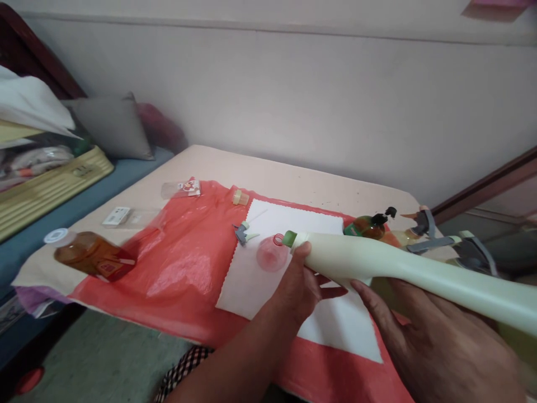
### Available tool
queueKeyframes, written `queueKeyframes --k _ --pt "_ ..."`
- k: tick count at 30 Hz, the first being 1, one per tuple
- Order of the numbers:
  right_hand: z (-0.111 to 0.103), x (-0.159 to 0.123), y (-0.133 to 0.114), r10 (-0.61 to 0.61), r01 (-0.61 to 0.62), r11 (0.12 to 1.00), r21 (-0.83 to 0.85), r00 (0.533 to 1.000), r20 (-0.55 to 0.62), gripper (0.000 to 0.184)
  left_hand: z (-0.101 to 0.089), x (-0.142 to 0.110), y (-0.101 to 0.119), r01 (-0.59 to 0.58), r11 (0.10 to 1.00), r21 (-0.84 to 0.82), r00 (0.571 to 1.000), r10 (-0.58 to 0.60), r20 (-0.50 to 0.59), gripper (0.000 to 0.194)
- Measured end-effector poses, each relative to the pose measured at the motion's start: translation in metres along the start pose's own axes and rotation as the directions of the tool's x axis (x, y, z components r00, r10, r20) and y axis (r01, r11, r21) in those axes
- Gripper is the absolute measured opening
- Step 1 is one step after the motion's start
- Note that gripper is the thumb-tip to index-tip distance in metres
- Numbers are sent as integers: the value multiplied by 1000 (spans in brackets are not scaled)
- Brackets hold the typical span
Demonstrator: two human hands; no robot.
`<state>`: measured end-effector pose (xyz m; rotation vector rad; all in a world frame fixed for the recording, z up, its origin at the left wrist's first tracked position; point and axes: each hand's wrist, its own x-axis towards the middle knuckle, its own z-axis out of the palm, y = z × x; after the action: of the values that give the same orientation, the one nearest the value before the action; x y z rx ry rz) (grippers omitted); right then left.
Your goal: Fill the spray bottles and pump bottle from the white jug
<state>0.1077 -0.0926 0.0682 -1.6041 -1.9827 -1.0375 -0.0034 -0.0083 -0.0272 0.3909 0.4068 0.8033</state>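
Note:
A long pale green plastic piece point(369, 254), wide at one end and narrowing into a tube, lies across both hands above the table; its exact kind is not clear. A green tip point(289, 238) sticks out of its wide end. My left hand point(302, 285) grips that wide end, thumb on top. Further along, my right hand point(444, 336) is closed around the piece from below, some of its fingers hidden. Under the tip, a translucent pink round object point(272, 254) with a small red ring rests on a white scalloped sheet point(239, 294). A grey and pale green trigger-like part point(242, 233) lies at the sheet's left edge.
Red plastic point(180, 268) covers much of the table. An amber bottle with white cap point(92, 254) leans at left, near clear packaging point(134, 217) and a clear container point(180, 189). A beige cap point(240, 197) and a dark pump bottle point(364, 226) stand behind. A wall point(293, 112) bounds the back.

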Motion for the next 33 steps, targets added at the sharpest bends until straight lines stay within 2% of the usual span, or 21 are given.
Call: queueKeyframes --k 7,14,28,33 --pt "0 -1 -2 21 -21 1000 -1 999 31 40 2 1 1 24 1000 -10 999 -24 -33 85" --pt "0 -4 -3 11 -10 1000 -20 997 71 31 2 2 2 17 1000 -8 999 -17 -42 83" --pt "-1 -1 -4 -20 22 999 -46 999 48 34 3 -1 3 -1 1000 -25 999 1 -36 83" --pt "-2 -3 -4 -20 23 999 -32 996 87 37 4 -1 4 -5 1000 -23 999 4 -38 81"
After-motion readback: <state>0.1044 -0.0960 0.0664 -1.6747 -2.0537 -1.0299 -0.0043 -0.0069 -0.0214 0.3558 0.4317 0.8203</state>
